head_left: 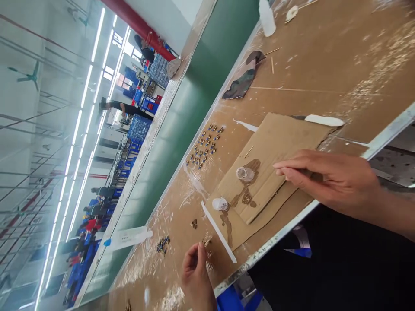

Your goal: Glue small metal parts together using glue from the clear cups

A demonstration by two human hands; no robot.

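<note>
My right hand (327, 179) lies over the near edge of a cardboard sheet (279, 138), fingers stretched out and held together, with nothing visible in them. Just past its fingertips a small clear cap (245, 173) sits on a brown wet stain; a second clear cap (220, 204) lies off the cardboard's corner. My left hand (195, 274) is low at the table's near edge, thumb and forefinger closed in a pinch; what they hold is too small to make out. Tiny brass parts (207, 242) lie right beside it, and a small heap of blue-and-brass parts (163, 244) lies a little farther off.
Several small blue-and-brass parts (205, 147) stand in rows beyond the cardboard. A white strip (218, 231), a white-handled tool (324, 120), a dark rag (242, 83), thin wooden sticks and a white bottle (267, 18) lie on the brown table. People work in the far aisle.
</note>
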